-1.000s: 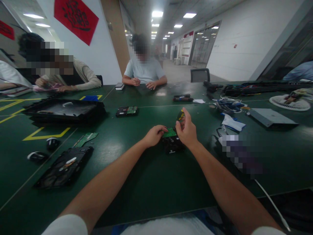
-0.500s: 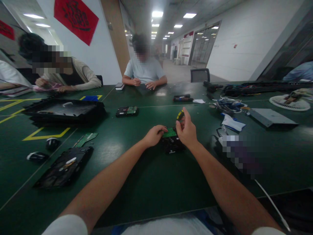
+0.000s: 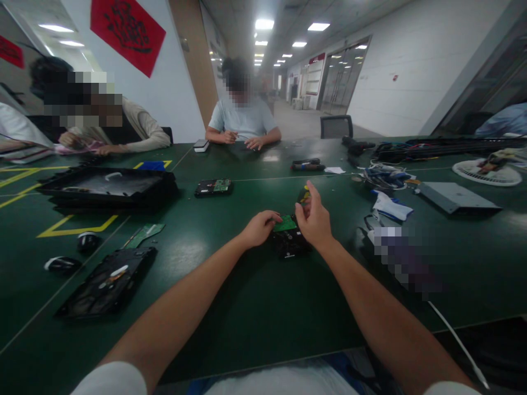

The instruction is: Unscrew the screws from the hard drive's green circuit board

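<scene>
In the middle of the table lies a black hard drive [image 3: 290,241] with a green circuit board [image 3: 287,222] on its far part. My left hand [image 3: 262,228] grips the drive's left edge, its fingertips at the board. Held in my right hand [image 3: 314,218] is a screwdriver [image 3: 305,193] with a yellow and black handle, tilted above the drive's right side. The fingers hide its shaft and tip, so I cannot tell whether it touches a screw. Another hard drive [image 3: 213,187] with a green board lies farther away to the left.
At left are a large black casing [image 3: 111,186], a flat black panel [image 3: 107,282], a loose circuit board [image 3: 144,235] and two mice [image 3: 88,241]. To the right lie a glove [image 3: 392,206], cables [image 3: 387,176] and a grey metal box [image 3: 458,198]. Two people sit opposite.
The screwdriver handle has turned a little in my right hand's fingers, so less yellow shows. My left hand and the hard drive stay in place.
</scene>
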The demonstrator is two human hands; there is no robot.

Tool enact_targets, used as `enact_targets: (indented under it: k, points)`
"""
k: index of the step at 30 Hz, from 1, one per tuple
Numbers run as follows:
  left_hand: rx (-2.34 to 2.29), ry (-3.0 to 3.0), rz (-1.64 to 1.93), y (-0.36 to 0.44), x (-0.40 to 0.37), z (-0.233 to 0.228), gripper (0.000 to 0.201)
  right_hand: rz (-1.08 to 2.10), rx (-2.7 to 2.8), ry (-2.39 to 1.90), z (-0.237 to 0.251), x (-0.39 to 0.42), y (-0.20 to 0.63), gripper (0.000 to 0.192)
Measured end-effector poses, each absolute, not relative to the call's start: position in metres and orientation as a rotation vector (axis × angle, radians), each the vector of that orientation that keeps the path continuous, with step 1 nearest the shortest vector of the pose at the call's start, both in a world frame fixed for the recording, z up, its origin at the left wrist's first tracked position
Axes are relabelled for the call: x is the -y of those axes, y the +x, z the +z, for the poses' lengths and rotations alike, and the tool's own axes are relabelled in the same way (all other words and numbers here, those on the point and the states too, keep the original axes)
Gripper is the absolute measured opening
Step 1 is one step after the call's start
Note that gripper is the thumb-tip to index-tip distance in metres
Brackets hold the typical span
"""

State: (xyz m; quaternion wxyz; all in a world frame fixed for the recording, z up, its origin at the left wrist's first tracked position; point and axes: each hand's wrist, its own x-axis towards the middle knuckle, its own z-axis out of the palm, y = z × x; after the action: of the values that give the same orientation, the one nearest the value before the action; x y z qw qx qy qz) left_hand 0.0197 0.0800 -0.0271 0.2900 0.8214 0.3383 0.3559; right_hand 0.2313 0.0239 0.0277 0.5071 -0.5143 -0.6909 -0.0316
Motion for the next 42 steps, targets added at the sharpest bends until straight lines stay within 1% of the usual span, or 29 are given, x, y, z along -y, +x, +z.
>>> enact_targets:
  k: [4,11,28,42]
  points:
    - [-0.917,2.185,0.922,0.0197,-0.0807,-0.0266,0.027,-0.078,1.667,-1.229,0.0278,-0.0243,0.2318,0.068]
    - [-0.908,2.196,0.932,0.0197,-0.0803,-0.0259,0.026,-0.046,1.649,-1.254,0.0269,-0.0250,0.2310,0.072]
    - [-0.890,2.199,0.944,0.0199,-0.0786,-0.0245,0.026,-0.087,1.652,-1.243,0.0274,-0.0258,0.2312,0.066]
    - [-0.899,2.194,0.944,0.0202,-0.0798,-0.0261,0.025,-0.060,1.645,-1.251,0.0265,-0.0258,0.2317,0.070]
